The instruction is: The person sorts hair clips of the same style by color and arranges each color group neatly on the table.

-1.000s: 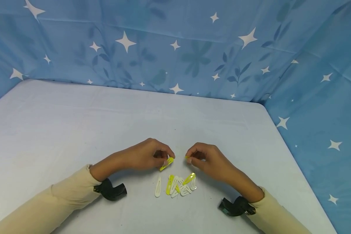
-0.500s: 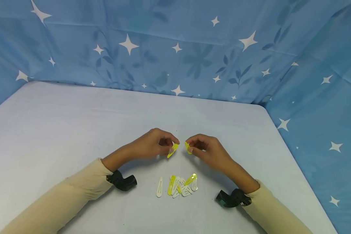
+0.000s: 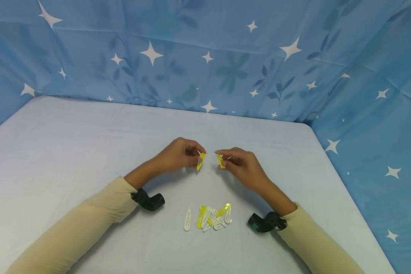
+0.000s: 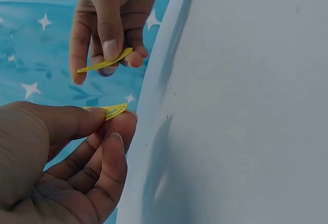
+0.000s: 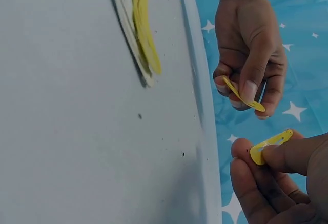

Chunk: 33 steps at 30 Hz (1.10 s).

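Note:
My left hand (image 3: 174, 156) pinches a yellow snap hair clip (image 3: 200, 162) between thumb and fingertips. Facing it across a small gap, my right hand (image 3: 246, 167) pinches a second yellow snap hair clip (image 3: 220, 161). Both clips are held above the white table, tilted, with parts covered by the fingers. In the left wrist view the left clip (image 4: 117, 111) lies flat under the thumb, and the right clip (image 4: 105, 66) appears edge-on. The right wrist view shows the broad end of the right clip (image 5: 259, 154) beside the thumb.
Nearer than the hands, a loose pile of white hair clips (image 3: 205, 219) and yellow hair clips (image 3: 223, 210) lies on the white table (image 3: 123, 125). One white clip (image 3: 187, 219) lies apart, left of the pile. A blue star-patterned curtain (image 3: 191, 57) borders the table behind and right.
Both hands have moved away from the pile toward the far side, each carrying its yellow hair clip. The right clip has turned to show more of itself. The pile stays put.

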{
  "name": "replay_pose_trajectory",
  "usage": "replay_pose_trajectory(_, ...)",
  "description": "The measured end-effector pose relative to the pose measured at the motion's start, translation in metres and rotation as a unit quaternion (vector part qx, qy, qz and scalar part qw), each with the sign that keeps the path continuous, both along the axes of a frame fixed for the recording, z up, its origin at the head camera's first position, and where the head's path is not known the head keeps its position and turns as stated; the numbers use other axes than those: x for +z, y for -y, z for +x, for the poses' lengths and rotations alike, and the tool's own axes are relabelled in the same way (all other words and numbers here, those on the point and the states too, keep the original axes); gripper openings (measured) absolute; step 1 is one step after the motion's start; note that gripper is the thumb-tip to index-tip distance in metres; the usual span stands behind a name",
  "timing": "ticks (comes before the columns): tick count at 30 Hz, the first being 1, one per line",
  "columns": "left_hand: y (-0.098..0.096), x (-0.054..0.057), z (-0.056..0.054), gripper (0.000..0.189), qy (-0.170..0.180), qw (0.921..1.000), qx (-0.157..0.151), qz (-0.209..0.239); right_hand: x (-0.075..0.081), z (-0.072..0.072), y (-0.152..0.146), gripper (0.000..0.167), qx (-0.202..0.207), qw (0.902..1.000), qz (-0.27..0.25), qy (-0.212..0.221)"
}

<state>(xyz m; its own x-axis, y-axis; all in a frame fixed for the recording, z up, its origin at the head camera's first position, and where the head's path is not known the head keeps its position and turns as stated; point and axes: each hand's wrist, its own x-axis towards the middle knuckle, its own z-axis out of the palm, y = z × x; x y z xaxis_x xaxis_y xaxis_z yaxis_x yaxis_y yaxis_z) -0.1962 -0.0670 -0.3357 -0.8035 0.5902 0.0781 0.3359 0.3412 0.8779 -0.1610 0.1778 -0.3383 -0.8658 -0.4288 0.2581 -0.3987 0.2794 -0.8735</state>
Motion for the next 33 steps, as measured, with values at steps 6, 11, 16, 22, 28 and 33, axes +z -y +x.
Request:
replay_pose_trajectory(6, 0.000, -0.001, -0.016, 0.025, 0.015, 0.9992, 0.037, 0.008, -0.003, -0.013, 0.003, 0.019, -0.021, 0.9989, 0.039, -0.016)
replay_pose_trajectory(11, -0.003, -0.006, -0.030, 0.025, 0.027, 0.9980, 0.054, 0.019, -0.005, -0.023, 0.004, 0.012, -0.057, 0.9957, 0.073, 0.002)
replay_pose_trajectory(16, -0.005, -0.009, -0.041, 0.024, 0.032, 0.9968, 0.071, 0.016, -0.006, -0.033, 0.004, 0.013, -0.079, 0.9951, 0.058, 0.017)
replay_pose_trajectory(22, -0.008, -0.011, -0.051, 0.022, 0.015, 0.9961, 0.087, -0.005, -0.008, -0.046, 0.005, 0.027, -0.082, 0.9960, 0.033, 0.010)
replay_pose_trajectory(28, -0.009, -0.014, -0.057, 0.029, -0.002, 0.9950, 0.100, -0.009, 0.005, -0.045, 0.011, 0.031, -0.097, 0.9945, 0.034, 0.019)
replay_pose_trajectory(33, -0.010, -0.018, -0.061, 0.031, -0.034, 0.9934, 0.108, -0.016, -0.002, -0.058, 0.008, 0.031, -0.108, 0.9933, 0.033, 0.025)
